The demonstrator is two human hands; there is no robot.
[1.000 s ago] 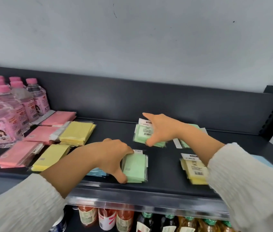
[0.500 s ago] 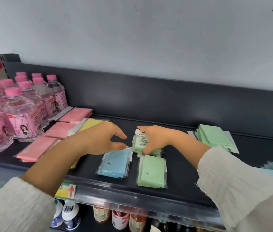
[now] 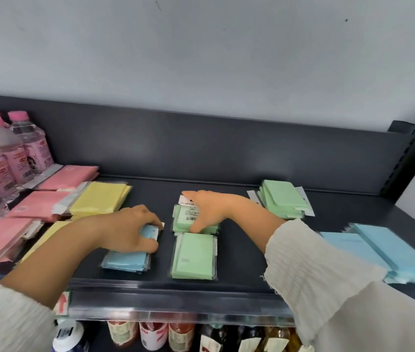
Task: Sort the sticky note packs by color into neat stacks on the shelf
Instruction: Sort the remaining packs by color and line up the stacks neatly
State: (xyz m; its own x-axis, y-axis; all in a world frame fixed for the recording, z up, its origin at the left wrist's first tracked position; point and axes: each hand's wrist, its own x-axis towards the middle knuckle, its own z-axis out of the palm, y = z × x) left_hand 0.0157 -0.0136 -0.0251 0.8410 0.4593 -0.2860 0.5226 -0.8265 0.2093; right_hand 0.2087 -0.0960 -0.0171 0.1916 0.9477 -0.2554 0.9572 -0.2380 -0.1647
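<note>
Left hand [image 3: 130, 231] grips the far end of the blue pack [image 3: 125, 260], fingers curled over it, near the front of the shelf [image 3: 239, 250]. Right hand [image 3: 211, 207] spans the labelled green stack [image 3: 185, 217] at mid-shelf, pinching it between thumb and fingers. A single green pack [image 3: 193, 255] lies just in front. Pink packs [image 3: 36, 207] and yellow packs [image 3: 99, 198] lie to the left.

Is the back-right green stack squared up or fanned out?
Fanned out: in the back-right green stack the packs sit offset, edges stepping sideways, white flaps poking out either side.
</note>
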